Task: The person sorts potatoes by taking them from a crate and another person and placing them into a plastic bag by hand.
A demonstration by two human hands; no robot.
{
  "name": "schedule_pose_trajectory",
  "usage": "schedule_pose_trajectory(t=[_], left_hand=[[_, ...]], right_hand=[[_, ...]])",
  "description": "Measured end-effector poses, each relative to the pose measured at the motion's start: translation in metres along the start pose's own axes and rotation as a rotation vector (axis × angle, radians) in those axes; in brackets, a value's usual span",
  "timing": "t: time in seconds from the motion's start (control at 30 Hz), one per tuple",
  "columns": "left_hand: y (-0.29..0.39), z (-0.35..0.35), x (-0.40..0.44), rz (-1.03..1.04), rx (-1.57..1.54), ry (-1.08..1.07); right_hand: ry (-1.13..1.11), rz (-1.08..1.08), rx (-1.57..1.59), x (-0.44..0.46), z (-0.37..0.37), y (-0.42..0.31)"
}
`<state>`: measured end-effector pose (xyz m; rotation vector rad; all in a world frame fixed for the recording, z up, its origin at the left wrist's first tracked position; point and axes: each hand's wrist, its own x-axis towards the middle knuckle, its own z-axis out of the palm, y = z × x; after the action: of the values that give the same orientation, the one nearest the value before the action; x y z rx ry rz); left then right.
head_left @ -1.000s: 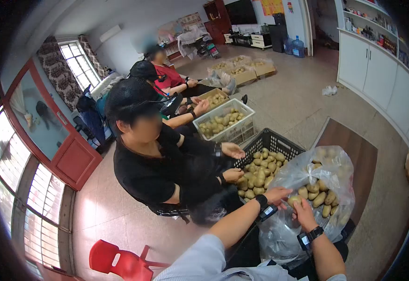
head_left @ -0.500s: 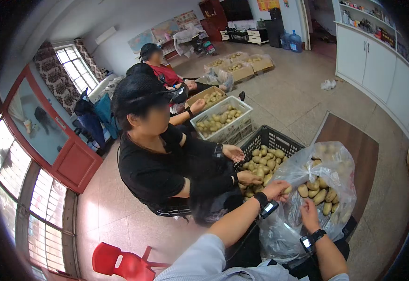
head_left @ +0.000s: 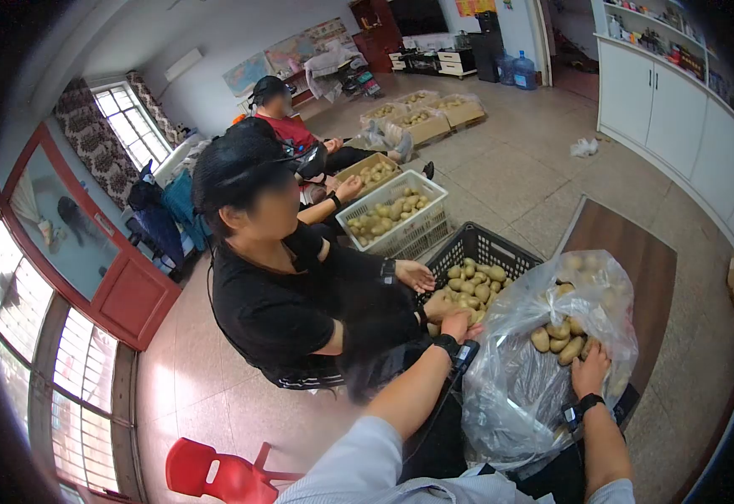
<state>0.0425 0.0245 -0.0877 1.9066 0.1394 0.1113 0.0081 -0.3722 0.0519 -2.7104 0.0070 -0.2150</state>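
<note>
My left hand [head_left: 458, 327] reaches over the near side of a black crate [head_left: 511, 250], right beside a co-worker's hand. Its fingers are partly hidden, and whether a potato is in them I cannot make out. Potatoes [head_left: 473, 286] are heaped in that crate. On my lap lies a clear plastic bag [head_left: 501, 395], its mouth open, with more potatoes [head_left: 558, 336] inside. My right hand [head_left: 592, 370] is at the bag's mouth, its fingers curled round a potato at the right edge of the pile. Both my wrists carry strapped devices.
A co-worker in black sits at my left, both hands by the crate. Beyond stand a white crate [head_left: 396, 245] and cardboard boxes [head_left: 426, 128] of potatoes, with other people beside them. A red chair [head_left: 224, 475] is at lower left. White cabinets [head_left: 652, 101] line the right.
My left hand has moved left with a potato, from the bag's edge to over the black crate. My right hand has moved up and right onto the potatoes in the bag.
</note>
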Motion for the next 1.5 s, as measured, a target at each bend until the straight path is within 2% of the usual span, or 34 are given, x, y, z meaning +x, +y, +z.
schedule_pose_trajectory(t=[0.03,0.13,0.17,0.23,0.27,0.33,0.4,0.47,0.5,0.57,0.6,0.67,0.7,0.83,0.97,1.1,1.17,1.23,1.27,1.33,1.37,1.43,1.5], left_hand=[[-0.013,0.0,0.002,0.211,0.293,-0.015],[-0.007,-0.002,0.003,0.184,0.112,0.01],[-0.002,0.0,0.004,-0.007,-0.17,0.083],[0.008,0.0,0.003,-0.199,-0.45,0.155],[0.039,-0.005,-0.004,-0.324,-0.626,0.215],[0.045,-0.008,-0.005,-0.449,-0.802,0.271],[0.056,-0.012,-0.009,-0.502,-0.824,0.298],[0.064,-0.016,-0.01,-0.481,-0.618,0.294],[0.067,-0.019,-0.012,-0.414,-0.357,0.256],[0.076,-0.027,-0.018,-0.2,0.372,0.168],[0.084,-0.028,-0.023,-0.118,0.599,0.145],[0.102,-0.027,-0.031,-0.007,0.756,0.145],[0.11,-0.025,-0.033,0.002,0.736,0.162],[0.16,-0.004,-0.031,-0.398,-0.881,0.45],[0.273,0.002,-0.071,-0.202,-1.156,0.179],[0.435,-0.016,-0.152,0.074,-1.223,-0.128],[0.483,-0.036,-0.196,0.544,-0.973,-0.332],[0.504,-0.04,-0.225,0.764,-1.046,-0.375],[0.509,-0.043,-0.231,0.894,-1.053,-0.7],[0.525,-0.038,-0.25,1.031,-1.026,-1.028],[0.535,-0.028,-0.269,1.136,-1.004,-0.608],[0.55,-0.008,-0.286,1.206,-0.965,-0.191],[0.558,0.009,-0.295,1.271,-1.136,-0.06]], right_hand=[[-0.029,0.0,0.004,0.001,-0.001,0.001],[-0.078,0.042,0.011,0.006,-0.005,0.0],[-0.077,0.043,0.01,0.009,-0.001,0.004],[-0.088,0.04,-0.034,0.017,0.01,0.018],[-0.087,0.041,-0.034,0.02,0.009,0.019],[-0.2,0.048,0.03,0.026,0.005,0.022],[-0.171,0.041,-0.002,0.028,0.015,0.035],[-0.145,0.03,-0.03,0.028,0.021,0.042],[-0.143,0.019,-0.028,0.027,0.022,0.043],[-0.142,0.003,-0.024,0.025,0.017,0.04],[-0.17,-0.015,-0.028,0.021,0.005,0.031],[-0.197,-0.033,-0.031,0.013,-0.004,0.02],[-0.188,-0.059,-0.074,0.009,-0.004,0.019],[-0.163,-0.152,-0.275,-0.01,-0.007,0.008],[-0.144,-0.136,-0.256,-0.031,0.0,0.002],[-0.152,-0.142,-0.204,-0.035,0.002,0.001],[-0.124,-0.179,-0.192,-0.036,0.007,0.005],[-0.117,-0.211,-0.148,-0.039,0.007,0.007],[-0.144,-0.208,-0.152,-0.04,0.006,0.006],[-0.124,-0.217,-0.147,-0.048,0.01,0.008],[-0.105,-0.219,-0.142,-0.051,0.011,0.009],[-0.107,-0.214,-0.124,-0.058,0.009,0.011],[-0.099,-0.21,-0.097,-0.062,0.007,0.012]])
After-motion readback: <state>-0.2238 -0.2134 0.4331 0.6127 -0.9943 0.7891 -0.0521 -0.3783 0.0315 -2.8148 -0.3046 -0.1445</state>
